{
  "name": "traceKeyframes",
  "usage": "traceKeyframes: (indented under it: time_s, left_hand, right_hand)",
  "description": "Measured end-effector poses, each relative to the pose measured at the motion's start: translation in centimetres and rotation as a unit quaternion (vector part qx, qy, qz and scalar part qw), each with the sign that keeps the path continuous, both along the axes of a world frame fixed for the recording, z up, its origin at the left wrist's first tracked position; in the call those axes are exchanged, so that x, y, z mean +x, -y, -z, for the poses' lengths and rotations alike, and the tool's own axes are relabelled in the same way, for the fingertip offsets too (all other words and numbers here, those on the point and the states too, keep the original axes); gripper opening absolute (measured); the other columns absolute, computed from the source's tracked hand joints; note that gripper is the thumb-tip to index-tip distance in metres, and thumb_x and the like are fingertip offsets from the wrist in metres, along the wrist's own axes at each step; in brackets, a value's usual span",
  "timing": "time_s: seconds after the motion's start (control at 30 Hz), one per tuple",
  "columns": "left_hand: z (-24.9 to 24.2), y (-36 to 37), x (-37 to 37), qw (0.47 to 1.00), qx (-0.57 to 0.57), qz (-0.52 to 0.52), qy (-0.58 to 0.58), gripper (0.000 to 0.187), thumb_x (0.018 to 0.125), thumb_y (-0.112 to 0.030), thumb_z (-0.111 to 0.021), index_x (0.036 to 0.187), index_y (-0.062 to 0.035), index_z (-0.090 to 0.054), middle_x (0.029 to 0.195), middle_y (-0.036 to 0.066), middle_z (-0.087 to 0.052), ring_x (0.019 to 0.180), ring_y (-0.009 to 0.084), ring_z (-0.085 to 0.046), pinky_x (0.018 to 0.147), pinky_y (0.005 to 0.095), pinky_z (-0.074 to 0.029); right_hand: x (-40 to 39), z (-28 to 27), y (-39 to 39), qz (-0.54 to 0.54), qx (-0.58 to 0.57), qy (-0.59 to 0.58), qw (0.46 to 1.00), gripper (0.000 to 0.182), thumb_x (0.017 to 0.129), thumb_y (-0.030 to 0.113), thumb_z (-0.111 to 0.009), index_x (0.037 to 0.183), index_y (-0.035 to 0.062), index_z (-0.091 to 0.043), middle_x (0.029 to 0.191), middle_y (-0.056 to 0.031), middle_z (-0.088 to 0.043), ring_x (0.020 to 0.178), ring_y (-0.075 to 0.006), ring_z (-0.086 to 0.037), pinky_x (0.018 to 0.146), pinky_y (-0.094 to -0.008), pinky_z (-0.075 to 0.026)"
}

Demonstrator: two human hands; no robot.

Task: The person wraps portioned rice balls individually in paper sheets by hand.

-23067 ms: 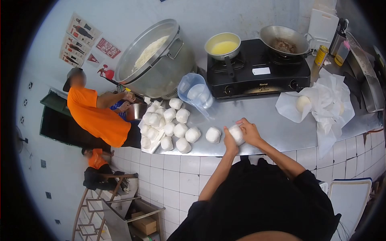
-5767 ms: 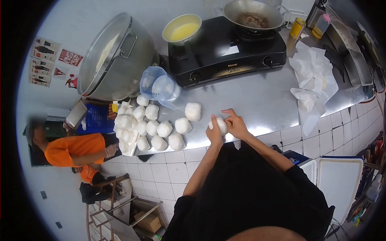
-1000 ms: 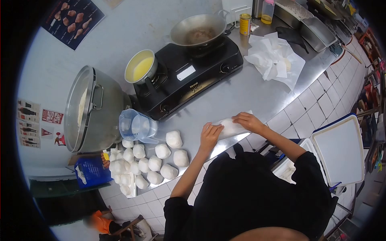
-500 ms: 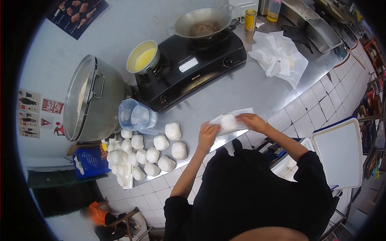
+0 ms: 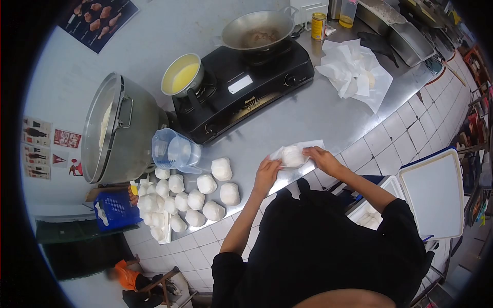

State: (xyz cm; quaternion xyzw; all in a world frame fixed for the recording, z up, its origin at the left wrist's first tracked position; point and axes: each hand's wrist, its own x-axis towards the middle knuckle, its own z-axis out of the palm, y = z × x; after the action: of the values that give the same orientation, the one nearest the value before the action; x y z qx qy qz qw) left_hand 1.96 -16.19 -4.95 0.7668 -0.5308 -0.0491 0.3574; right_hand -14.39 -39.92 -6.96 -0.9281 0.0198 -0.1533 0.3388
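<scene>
At the front edge of the steel table, a white paper sheet [image 5: 314, 145] is held between my two hands, with a white rounded lump [image 5: 292, 156] lying in it. My left hand [image 5: 268, 171] pinches the sheet's left side. My right hand [image 5: 322, 158] grips its right side, fingertips close to the lump. To the left stand several paper-wrapped white balls [image 5: 229, 193], some on the table and some crowded on a white tray. What is inside the lump is hidden.
A black gas stove [image 5: 257, 87] carries a pot of yellow liquid [image 5: 183, 77] and a wok [image 5: 259, 31]. Left of it are a blue-tinted plastic jug [image 5: 176, 149] and a large metal pot [image 5: 138, 118]. Crumpled white paper [image 5: 354, 72] lies at right; an open cooler [image 5: 431, 195] stands beside me.
The paper between my hands has opened out, and the white lump shows more fully now. Both hands stay in nearly the same place.
</scene>
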Motion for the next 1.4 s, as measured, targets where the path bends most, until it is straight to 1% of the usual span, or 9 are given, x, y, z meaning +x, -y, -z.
traceKeyframes:
  time_s: [0.2, 0.47, 0.57, 0.67, 0.77, 0.97, 1.07, 1.2, 1.4]
  left_hand:
    - [-2.6, 1.7, 1.0, 0.966, 0.018, -0.068, -0.247, 0.022, 0.088, -0.005, -0.066, 0.109, -0.0031, -0.061, 0.092, 0.017, -0.072, 0.086, 0.0347, -0.07, 0.078, 0.0393, -0.056]
    - [-2.1, 2.9, 1.7, 0.996, 0.053, -0.028, -0.067, 0.002, 0.082, -0.004, -0.069, 0.083, -0.0024, -0.069, 0.081, 0.017, -0.068, 0.078, 0.0344, -0.066, 0.073, 0.0415, -0.053]
    - [-1.1, 2.8, 1.7, 0.998, 0.032, -0.036, -0.042, 0.002, 0.079, -0.004, -0.07, 0.08, -0.0055, -0.07, 0.076, 0.012, -0.062, 0.079, 0.0319, -0.059, 0.072, 0.0433, -0.049]
    - [-1.2, 3.3, 2.9, 0.996, 0.077, -0.022, -0.045, 0.007, 0.073, -0.004, -0.074, 0.077, -0.0086, -0.07, 0.077, 0.009, -0.058, 0.083, 0.0309, -0.055, 0.072, 0.0436, -0.047]
    - [-1.8, 5.5, 5.0, 0.984, 0.173, 0.015, -0.042, 0.017, 0.066, -0.004, -0.079, 0.075, -0.0105, -0.067, 0.08, 0.006, -0.059, 0.088, 0.0313, -0.055, 0.073, 0.0441, -0.047]
    - [-3.2, 9.0, 5.6, 0.981, 0.19, -0.045, -0.012, 0.032, 0.057, -0.006, -0.082, 0.079, -0.0108, -0.058, 0.084, 0.006, -0.064, 0.088, 0.0303, -0.061, 0.072, 0.045, -0.051]
    - [-2.0, 7.8, 4.4, 0.984, 0.158, -0.077, 0.008, 0.028, 0.06, -0.005, -0.079, 0.079, -0.011, -0.059, 0.083, 0.006, -0.064, 0.084, 0.0289, -0.064, 0.068, 0.0434, -0.052]
    - [-2.0, 4.6, 1.6, 0.983, 0.068, -0.143, 0.098, 0.019, 0.064, -0.004, -0.073, 0.078, -0.0107, -0.062, 0.079, 0.007, -0.065, 0.078, 0.029, -0.066, 0.063, 0.0402, -0.053]
    - [-1.4, 1.9, 0.8, 0.979, 0.127, -0.155, 0.046, 0.008, 0.082, -0.016, -0.067, 0.084, -0.008, -0.069, 0.079, 0.01, -0.07, 0.077, 0.0321, -0.068, 0.067, 0.0427, -0.055]
  right_hand:
    - [3.0, -4.9, -2.2, 0.127, 0.038, -0.06, 0.989, 0.057, 0.081, -0.009, -0.055, 0.132, 0.0141, -0.045, 0.101, -0.0212, -0.063, 0.088, -0.0418, -0.066, 0.072, -0.0488, -0.055]
    - [6.0, -5.5, -1.1, 0.095, 0.007, -0.204, 0.974, 0.06, 0.075, -0.003, -0.066, 0.129, 0.0123, -0.045, 0.088, -0.0171, -0.066, 0.094, -0.0418, -0.065, 0.073, -0.047, -0.053]
    - [5.0, -4.5, -0.7, 0.03, -0.151, -0.055, 0.987, 0.054, 0.076, -0.002, -0.064, 0.126, 0.0109, -0.047, 0.087, -0.0159, -0.066, 0.095, -0.0395, -0.066, 0.072, -0.0446, -0.053]
    - [5.4, -4.0, -0.5, 0.021, -0.118, -0.08, 0.99, 0.048, 0.076, 0.0, -0.063, 0.122, 0.0091, -0.05, 0.086, -0.0154, -0.065, 0.092, -0.0402, -0.065, 0.076, -0.0457, -0.052]
    - [8.6, -5.5, 1.1, -0.005, -0.002, -0.262, 0.965, 0.066, 0.066, 0.0, -0.074, 0.125, 0.0093, -0.047, 0.09, -0.0149, -0.06, 0.091, -0.0408, -0.063, 0.079, -0.0454, -0.053]
    - [12.0, -3.7, 3.2, -0.165, -0.03, -0.15, 0.974, 0.105, 0.039, -0.005, -0.088, 0.131, 0.0108, -0.039, 0.107, -0.0182, -0.056, 0.095, -0.041, -0.062, 0.084, -0.046, -0.053]
    - [10.9, -5.8, 2.9, -0.163, 0.08, -0.24, 0.954, 0.1, 0.043, -0.005, -0.087, 0.131, 0.0109, -0.042, 0.108, -0.0176, -0.056, 0.101, -0.0402, -0.06, 0.087, -0.0468, -0.053]
    - [8.4, -3.8, 0.0, -0.127, 0.093, -0.176, 0.972, 0.094, 0.049, -0.005, -0.086, 0.132, 0.0116, -0.044, 0.113, -0.0176, -0.053, 0.105, -0.0401, -0.058, 0.089, -0.0453, -0.053]
    - [6.0, -5.2, -5.1, -0.061, 0.155, -0.128, 0.978, 0.085, 0.061, -0.009, -0.079, 0.136, 0.0113, -0.044, 0.116, -0.0161, -0.048, 0.106, -0.0394, -0.057, 0.092, -0.0429, -0.053]
